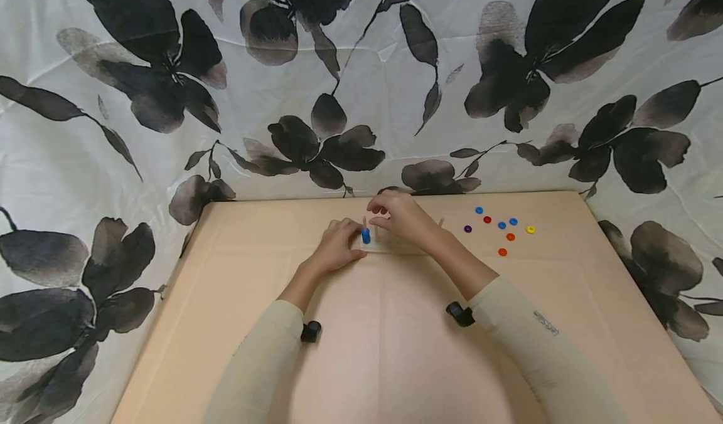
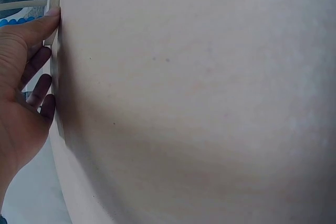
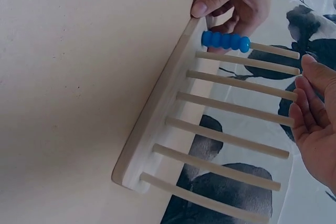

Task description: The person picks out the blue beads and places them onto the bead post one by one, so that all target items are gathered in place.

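Observation:
A wooden peg rack point(image 3: 157, 98), a flat base with a row of upright pegs, stands near the table's far edge. Blue beads point(image 3: 226, 41) are stacked on the lower part of its leftmost peg, whose top is bare. My left hand point(image 1: 336, 245) holds the rack's left end, thumb on the near side of the base and fingers behind it. Above the pegs is my right hand point(image 1: 402, 219), fingers loosely bent close to the peg tips. No bead shows between them; whether they touch a peg is hard to tell. The other pegs carry no beads.
Loose beads lie right of the rack: several blue ones point(image 1: 479, 210), a dark red one point(image 1: 487, 219), a purple one point(image 1: 467, 229), orange ones point(image 1: 503, 252) and a yellow one point(image 1: 530, 229). Behind the table point(image 1: 378, 349) hangs a floral cloth point(image 1: 395, 85).

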The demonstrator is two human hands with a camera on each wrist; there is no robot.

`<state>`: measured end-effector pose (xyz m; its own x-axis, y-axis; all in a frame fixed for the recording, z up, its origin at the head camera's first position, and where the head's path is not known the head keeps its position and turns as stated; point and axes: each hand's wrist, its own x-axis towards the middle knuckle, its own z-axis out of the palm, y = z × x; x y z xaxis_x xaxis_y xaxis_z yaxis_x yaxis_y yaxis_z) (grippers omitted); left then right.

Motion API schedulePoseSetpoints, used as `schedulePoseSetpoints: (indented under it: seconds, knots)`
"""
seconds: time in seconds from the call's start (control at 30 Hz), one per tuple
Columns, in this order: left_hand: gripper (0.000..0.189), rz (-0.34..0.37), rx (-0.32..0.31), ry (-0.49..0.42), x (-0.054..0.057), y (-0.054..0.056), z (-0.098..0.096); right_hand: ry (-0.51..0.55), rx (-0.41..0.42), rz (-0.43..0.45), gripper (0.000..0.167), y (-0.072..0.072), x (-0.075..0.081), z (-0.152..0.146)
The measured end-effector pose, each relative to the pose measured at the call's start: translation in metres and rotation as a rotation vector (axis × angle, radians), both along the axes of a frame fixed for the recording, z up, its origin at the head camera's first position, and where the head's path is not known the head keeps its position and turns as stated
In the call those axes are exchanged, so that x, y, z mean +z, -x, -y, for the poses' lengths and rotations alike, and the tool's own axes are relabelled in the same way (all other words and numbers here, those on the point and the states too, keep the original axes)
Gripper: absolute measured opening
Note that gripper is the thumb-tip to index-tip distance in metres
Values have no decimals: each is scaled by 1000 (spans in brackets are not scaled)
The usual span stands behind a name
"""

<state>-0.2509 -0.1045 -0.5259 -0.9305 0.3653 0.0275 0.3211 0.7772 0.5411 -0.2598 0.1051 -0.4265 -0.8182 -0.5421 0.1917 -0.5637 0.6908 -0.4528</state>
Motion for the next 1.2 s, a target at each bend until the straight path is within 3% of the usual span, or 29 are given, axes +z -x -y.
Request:
schedulePoseSetpoints:
  seconds: [0.73,1.2]
  knots:
    - [56,25,12,-5,2,0,-1,180,-99,-50,30,-24,0,-80]
    - [56,23,9,-4,1,0,-2,169,-243,-91,27,-26,-27,-160]
